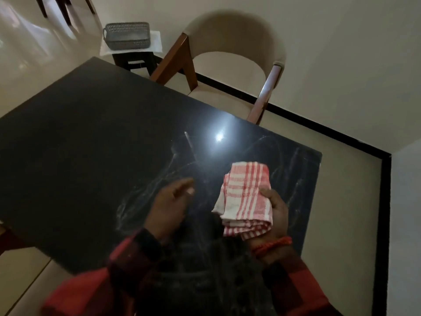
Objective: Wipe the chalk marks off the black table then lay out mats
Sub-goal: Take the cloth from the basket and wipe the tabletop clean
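The black table (pixel 91 133) fills the middle of the head view, with faint white chalk marks (pixel 284 169) scrawled over its near right part. My right hand (pixel 275 213) holds a folded red-and-white checked cloth (pixel 246 195) above that part, thumb on top of the cloth. My left hand (pixel 168 201) hovers just left of the cloth, fingers loosely spread and blurred, holding nothing. No mats are in sight.
A beige chair with wooden arms (pixel 227 65) stands at the table's far side. A grey woven basket (pixel 127 35) sits on a small dark stool (pixel 134 60) beyond the far corner. A lamp's glare (pixel 219 136) shines on the tabletop. A wall rises at right.
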